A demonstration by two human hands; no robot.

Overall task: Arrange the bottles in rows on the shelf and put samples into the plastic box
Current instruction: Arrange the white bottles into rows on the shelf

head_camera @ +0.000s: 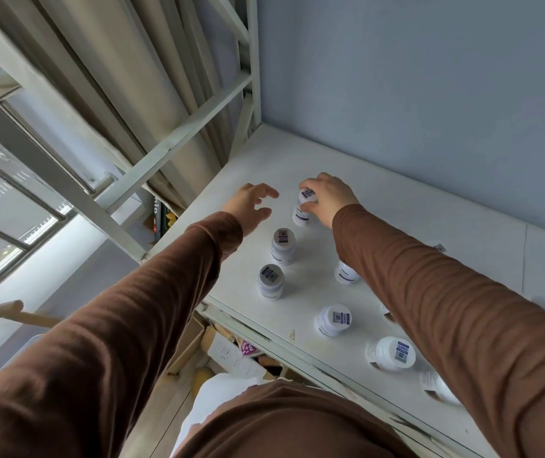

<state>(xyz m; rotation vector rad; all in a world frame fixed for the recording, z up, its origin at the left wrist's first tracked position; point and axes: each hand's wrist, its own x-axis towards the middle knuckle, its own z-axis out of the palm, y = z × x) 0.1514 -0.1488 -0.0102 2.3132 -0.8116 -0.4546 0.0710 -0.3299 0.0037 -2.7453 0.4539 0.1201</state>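
I have my right hand [329, 196] clamped over the cap of a bottle [303, 209] standing far back on the shelf [413, 226]; my left hand [251, 206] hovers spread and empty beside it. I judge I'm building the row: next, line it with the two bottles [282, 246] nearer me.

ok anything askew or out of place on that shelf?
Mostly tidy: the bottles stand upright on the shelf. The odd one is the bottle nearest the front edge, which leans toward the right. A small loose scrap lies by the right sleeve. The right hand grips the farthest bottle; nothing spilled.
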